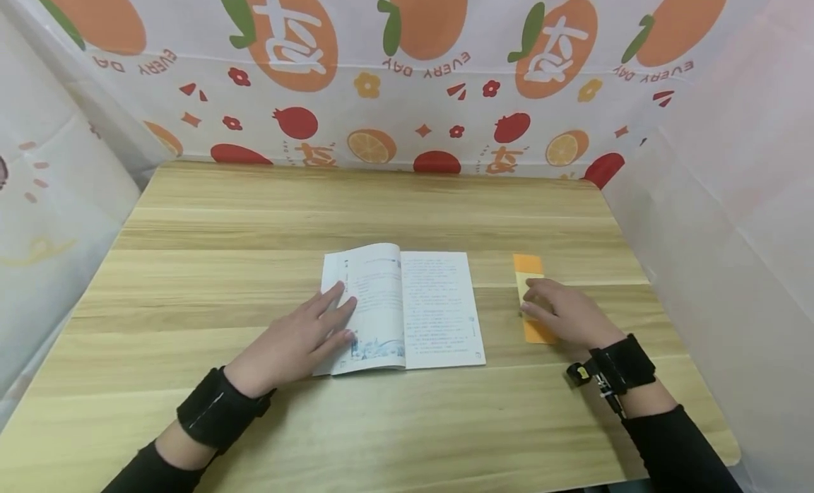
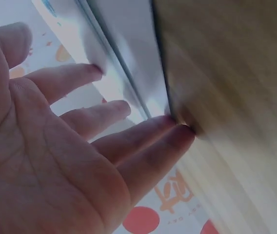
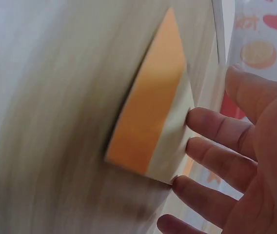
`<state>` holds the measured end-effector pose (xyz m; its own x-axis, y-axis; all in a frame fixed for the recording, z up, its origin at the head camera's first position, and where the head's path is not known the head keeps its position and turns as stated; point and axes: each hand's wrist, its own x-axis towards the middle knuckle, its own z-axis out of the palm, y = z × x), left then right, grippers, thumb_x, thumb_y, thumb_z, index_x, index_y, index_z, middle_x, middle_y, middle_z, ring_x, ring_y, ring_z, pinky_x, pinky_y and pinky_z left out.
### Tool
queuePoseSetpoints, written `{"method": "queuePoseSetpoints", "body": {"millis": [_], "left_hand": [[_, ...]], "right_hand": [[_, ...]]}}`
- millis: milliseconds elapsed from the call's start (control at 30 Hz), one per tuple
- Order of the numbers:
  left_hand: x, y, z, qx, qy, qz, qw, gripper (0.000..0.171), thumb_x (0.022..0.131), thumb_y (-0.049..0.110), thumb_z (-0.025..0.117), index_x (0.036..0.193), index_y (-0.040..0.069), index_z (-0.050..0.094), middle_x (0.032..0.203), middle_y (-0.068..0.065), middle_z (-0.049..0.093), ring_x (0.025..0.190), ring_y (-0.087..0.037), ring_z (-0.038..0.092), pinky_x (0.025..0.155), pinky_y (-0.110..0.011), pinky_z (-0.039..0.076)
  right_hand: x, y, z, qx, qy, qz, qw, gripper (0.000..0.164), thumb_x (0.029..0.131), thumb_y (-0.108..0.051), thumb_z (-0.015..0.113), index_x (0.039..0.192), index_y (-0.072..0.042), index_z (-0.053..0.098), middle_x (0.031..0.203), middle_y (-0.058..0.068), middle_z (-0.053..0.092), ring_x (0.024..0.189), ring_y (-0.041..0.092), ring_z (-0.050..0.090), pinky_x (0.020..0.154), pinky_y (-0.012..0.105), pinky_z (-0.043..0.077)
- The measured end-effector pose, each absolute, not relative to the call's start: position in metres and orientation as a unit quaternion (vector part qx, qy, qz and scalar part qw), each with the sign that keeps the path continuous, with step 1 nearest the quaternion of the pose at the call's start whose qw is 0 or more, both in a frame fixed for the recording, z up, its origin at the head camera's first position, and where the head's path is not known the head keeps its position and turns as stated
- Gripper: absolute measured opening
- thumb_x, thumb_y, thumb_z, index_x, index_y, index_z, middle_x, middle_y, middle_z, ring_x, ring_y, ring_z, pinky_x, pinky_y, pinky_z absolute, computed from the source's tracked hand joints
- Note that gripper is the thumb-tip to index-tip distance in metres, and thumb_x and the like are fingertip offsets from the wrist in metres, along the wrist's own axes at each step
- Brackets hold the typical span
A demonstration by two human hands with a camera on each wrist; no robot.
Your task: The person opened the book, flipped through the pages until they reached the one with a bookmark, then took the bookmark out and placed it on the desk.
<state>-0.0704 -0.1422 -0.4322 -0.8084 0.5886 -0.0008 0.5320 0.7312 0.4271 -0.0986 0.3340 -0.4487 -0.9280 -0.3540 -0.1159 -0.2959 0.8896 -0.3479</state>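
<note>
An open book [image 1: 439, 309] with printed pages lies on the wooden table. My left hand [image 1: 289, 341] rests on its left page, fingers spread. In the left wrist view, two fingertips reach down to the tabletop just beside the book's edge [image 2: 138, 53]. To the right of the book lies a flat orange and pale yellow paper strip [image 1: 528, 264], shaped like a bookmark. Over it is my right hand [image 1: 575, 315], covering part of its right side. The right wrist view shows fingertips [image 3: 197, 119] touching the strip's pale part, with the thumb held apart.
The wooden table [image 1: 254, 217] has bare wood behind and in front of the book. A fruit-print cloth [image 1: 394, 90] hangs along the back edge, and pale cloths [image 1: 718, 281] hang at both sides. Black bands [image 1: 219, 412] wrap both wrists.
</note>
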Motion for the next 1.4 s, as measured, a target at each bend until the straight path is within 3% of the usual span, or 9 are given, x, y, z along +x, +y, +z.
{"method": "queuePoseSetpoints", "body": {"millis": [167,333,467,633,833,1000,1100,1200,1400], "left_hand": [[-0.071,-0.136,-0.431,0.283,0.915,0.273,0.088,0.064,0.103,0.050,0.045,0.155,0.012,0.038,0.166,-0.018,0.011,0.151,-0.041,0.019,0.115,-0.061,0.028],[-0.068,-0.129,-0.421,0.236,0.899,0.365,0.059,0.058,0.100,0.044,0.057,0.148,0.013,0.049,0.168,-0.014,-0.004,0.152,-0.042,0.010,0.111,-0.070,0.026],[-0.067,-0.122,-0.407,0.232,0.890,0.392,0.009,0.052,0.095,0.040,0.067,0.140,0.014,0.059,0.169,-0.007,-0.003,0.153,-0.039,0.010,0.110,-0.071,0.027],[-0.065,-0.103,-0.398,0.295,0.863,0.411,-0.006,0.053,0.095,0.035,0.068,0.144,0.018,0.055,0.168,-0.009,-0.002,0.149,-0.043,0.022,0.108,-0.066,0.037],[-0.065,-0.069,-0.402,0.378,0.828,0.414,0.038,0.074,0.096,0.037,0.067,0.158,0.030,0.029,0.169,-0.006,-0.007,0.140,-0.039,0.042,0.096,-0.050,0.053],[-0.065,-0.046,-0.418,0.422,0.831,0.340,0.127,0.077,0.097,0.058,0.055,0.160,0.039,0.015,0.168,-0.005,0.013,0.146,-0.032,0.035,0.110,-0.051,0.041],[-0.062,-0.041,-0.428,0.435,0.831,0.298,0.177,0.075,0.097,0.062,0.049,0.160,0.036,0.019,0.166,-0.007,0.023,0.150,-0.033,0.024,0.118,-0.056,0.029],[-0.058,-0.042,-0.435,0.439,0.841,0.251,0.194,0.073,0.097,0.063,0.048,0.159,0.033,0.024,0.164,-0.009,0.026,0.152,-0.037,0.017,0.119,-0.058,0.024],[-0.054,-0.043,-0.440,0.456,0.855,0.168,0.181,0.068,0.096,0.057,0.055,0.155,0.025,0.039,0.165,-0.014,0.021,0.152,-0.043,0.012,0.119,-0.060,0.022]], "right_hand": [[-0.093,0.343,-0.448,-0.160,0.970,-0.163,0.080,0.032,0.103,-0.041,0.054,0.115,-0.015,0.068,0.146,0.018,0.052,0.134,0.041,0.048,0.105,0.060,0.042],[-0.089,0.342,-0.450,-0.158,0.970,-0.169,0.071,0.033,0.102,-0.040,0.056,0.118,-0.014,0.067,0.147,0.017,0.052,0.134,0.040,0.049,0.106,0.059,0.042],[-0.085,0.340,-0.452,-0.154,0.971,-0.171,0.067,0.038,0.102,-0.040,0.056,0.123,-0.009,0.065,0.148,0.018,0.050,0.134,0.041,0.049,0.105,0.059,0.042],[-0.082,0.337,-0.451,-0.153,0.970,-0.177,0.070,0.042,0.101,-0.041,0.056,0.127,-0.008,0.063,0.152,0.017,0.047,0.140,0.042,0.041,0.109,0.061,0.038],[-0.082,0.333,-0.453,-0.149,0.970,-0.179,0.069,0.049,0.101,-0.043,0.057,0.135,-0.009,0.060,0.153,0.014,0.046,0.142,0.040,0.038,0.111,0.060,0.035],[-0.083,0.326,-0.454,-0.153,0.968,-0.185,0.072,0.054,0.101,-0.045,0.056,0.140,-0.007,0.056,0.154,0.015,0.045,0.144,0.042,0.034,0.113,0.060,0.032],[-0.086,0.320,-0.455,-0.158,0.965,-0.193,0.081,0.060,0.101,-0.045,0.056,0.146,-0.006,0.049,0.154,0.014,0.045,0.146,0.041,0.031,0.115,0.060,0.030],[-0.088,0.315,-0.457,-0.165,0.962,-0.200,0.087,0.064,0.100,-0.045,0.056,0.149,-0.006,0.044,0.152,0.011,0.048,0.148,0.040,0.027,0.115,0.060,0.029],[-0.093,0.313,-0.459,-0.178,0.958,-0.209,0.083,0.050,0.096,-0.039,0.066,0.134,-0.007,0.058,0.160,0.018,0.032,0.145,0.040,0.033,0.111,0.058,0.037]]}}
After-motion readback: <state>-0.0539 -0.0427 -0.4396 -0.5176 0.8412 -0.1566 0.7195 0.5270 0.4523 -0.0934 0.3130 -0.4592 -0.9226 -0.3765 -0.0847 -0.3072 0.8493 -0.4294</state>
